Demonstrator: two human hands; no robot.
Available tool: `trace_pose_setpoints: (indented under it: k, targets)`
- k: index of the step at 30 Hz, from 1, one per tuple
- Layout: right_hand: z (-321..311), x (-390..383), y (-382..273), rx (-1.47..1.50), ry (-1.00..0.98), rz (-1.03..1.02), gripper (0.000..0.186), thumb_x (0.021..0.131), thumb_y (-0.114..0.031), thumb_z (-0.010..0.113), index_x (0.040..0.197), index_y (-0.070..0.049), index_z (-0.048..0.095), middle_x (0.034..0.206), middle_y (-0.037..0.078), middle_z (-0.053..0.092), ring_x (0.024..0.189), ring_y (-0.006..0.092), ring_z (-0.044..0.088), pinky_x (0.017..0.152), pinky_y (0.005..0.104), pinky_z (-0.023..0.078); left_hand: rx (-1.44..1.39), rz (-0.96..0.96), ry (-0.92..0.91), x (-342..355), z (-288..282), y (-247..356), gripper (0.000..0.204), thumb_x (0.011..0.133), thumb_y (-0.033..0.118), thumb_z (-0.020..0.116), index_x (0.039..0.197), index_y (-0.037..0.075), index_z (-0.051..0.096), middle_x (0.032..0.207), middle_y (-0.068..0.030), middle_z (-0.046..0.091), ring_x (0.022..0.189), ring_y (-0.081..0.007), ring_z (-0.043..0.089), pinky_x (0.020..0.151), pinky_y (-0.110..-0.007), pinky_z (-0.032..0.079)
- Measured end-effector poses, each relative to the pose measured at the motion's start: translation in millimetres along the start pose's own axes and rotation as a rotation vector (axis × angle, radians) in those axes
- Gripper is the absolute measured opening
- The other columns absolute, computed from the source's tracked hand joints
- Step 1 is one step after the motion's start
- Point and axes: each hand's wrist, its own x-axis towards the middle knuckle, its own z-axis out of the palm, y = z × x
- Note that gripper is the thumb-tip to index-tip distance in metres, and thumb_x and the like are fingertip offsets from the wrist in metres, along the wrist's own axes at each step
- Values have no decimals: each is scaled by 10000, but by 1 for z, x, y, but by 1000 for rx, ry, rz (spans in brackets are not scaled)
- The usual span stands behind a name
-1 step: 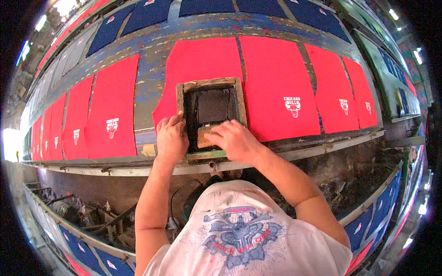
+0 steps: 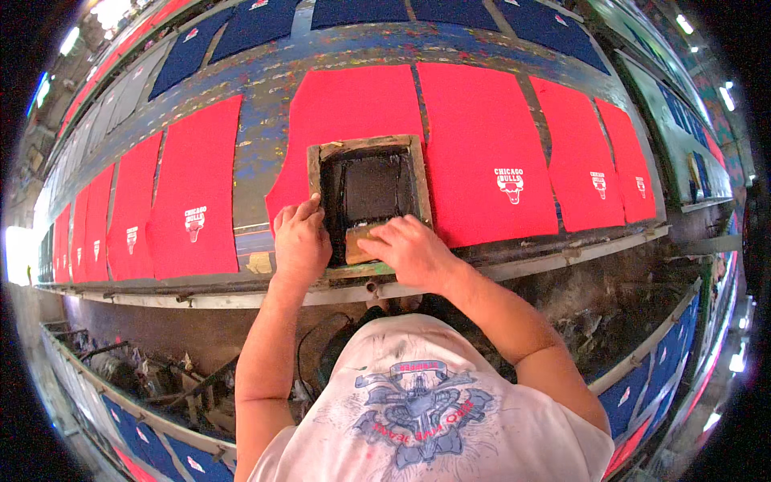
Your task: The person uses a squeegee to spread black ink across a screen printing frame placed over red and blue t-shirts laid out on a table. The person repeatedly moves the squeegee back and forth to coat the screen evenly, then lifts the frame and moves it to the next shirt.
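A small wooden screen-printing frame (image 2: pixel 314 171) with a dark mesh lies on a red fabric panel (image 2: pixel 353 100), over its lower part. My left hand (image 2: pixel 302 239) grips the left side of this frame, fingers curled over the wood near its lower corner. In my right hand (image 2: pixel 414 254) is a wooden squeegee (image 2: pixel 361 246), held at the near end inside the frame. The squeegee's lower edge against the mesh is hidden. Whatever lies on the fabric directly beneath the mesh cannot be seen.
More red panels (image 2: pixel 482 128) with white bull-head prints lie flat along the paint-stained table (image 2: pixel 265 145) on both sides. Dark blue panels (image 2: pixel 257 30) line its far side. A pale rail (image 2: pixel 217 300) runs along the near edge. Behind me stands another table with blue panels (image 2: pixel 671 353).
My right hand and the squeegee have shifted slightly toward me within the frame. The left hand and the frame stay in place.
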Motion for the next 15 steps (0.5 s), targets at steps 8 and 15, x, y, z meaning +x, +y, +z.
trace_pose_setpoints:
  k: [8, 15]
  targets:
    - [-5, -17, -27, 115, -48, 99, 522, 890, -121, 770, 1411, -96, 752, 1418, 167, 689, 1343, 394, 620, 1183, 526, 504, -464, -9, 318, -8, 39, -11, 492, 889, -30, 790, 1376, -5, 725, 1533, -213, 663, 1417, -418, 616, 1203, -514, 494]
    - [-4, -49, -4, 241, 436, 609, 587, 898, -141, 861, 1463, -76, 717, 1554, 230, 628, 1466, 431, 578, 1267, 529, 442, -681, -223, 295, -19, 59, -5, 733, 811, -131, 701, 1524, 37, 674, 1634, -211, 592, 1519, -382, 568, 1290, -448, 459]
